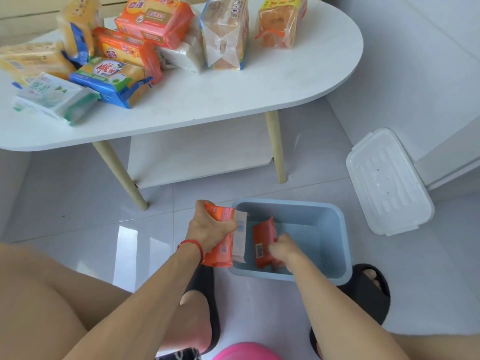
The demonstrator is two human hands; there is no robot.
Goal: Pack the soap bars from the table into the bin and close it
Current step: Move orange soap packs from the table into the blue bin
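Observation:
A light blue bin stands open on the floor between my feet. My left hand grips an orange soap pack together with a pale pink one at the bin's left rim. My right hand is inside the bin, closed on a red-orange soap pack standing on edge. Several more soap packs lie on the white table: orange ones, a blue and yellow one, a white and green one, yellow ones. The bin's white lid lies on the floor to the right.
Two tall clear bags of soap stand at the table's far side. The table has wooden legs and a lower white shelf. My feet in black slippers flank the bin. A white wall base runs along the right.

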